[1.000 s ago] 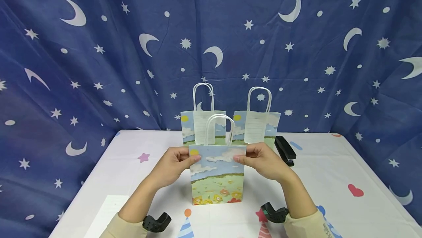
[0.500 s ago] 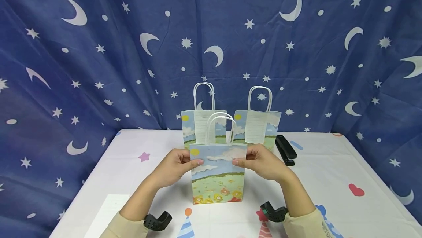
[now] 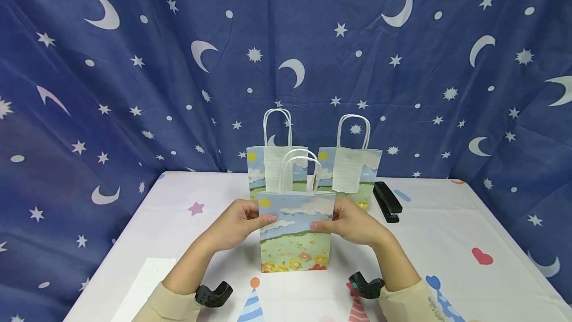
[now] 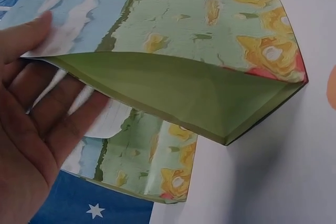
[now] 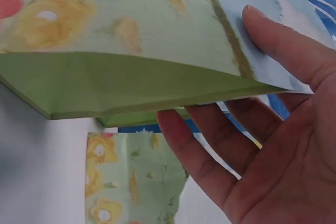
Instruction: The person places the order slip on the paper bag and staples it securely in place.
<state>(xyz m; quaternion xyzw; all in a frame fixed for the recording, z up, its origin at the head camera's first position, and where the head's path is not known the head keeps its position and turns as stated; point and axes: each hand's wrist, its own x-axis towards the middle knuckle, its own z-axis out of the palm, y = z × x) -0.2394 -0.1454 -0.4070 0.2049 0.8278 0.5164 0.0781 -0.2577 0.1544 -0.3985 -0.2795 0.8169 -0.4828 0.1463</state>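
A paper gift bag (image 3: 295, 242) with a meadow, sky and flower print stands upright on the table, its white twisted handles up. My left hand (image 3: 239, 225) pinches its upper left side, thumb on the front and fingers behind. On the opposite side my right hand (image 3: 357, 223) pinches the bag the same way, the thumb lying flat on the printed front. Both wrist views show the bag's green side panels (image 4: 157, 87) folded inward, the base spread wider than the top. What is inside the bag is hidden.
Two matching bags, a left one (image 3: 256, 173) and a right one (image 3: 371, 173), stand behind, each with a lined white paper on its front. A black stapler (image 3: 387, 202) lies to their right. A white sheet (image 3: 145, 287) lies at the front left. A blue starry curtain (image 3: 286, 24) hangs behind.
My right thumb has slid slightly lower and further inward on the bag's front. The bag's two handles now stand a little further apart. The head view has tilted slightly.
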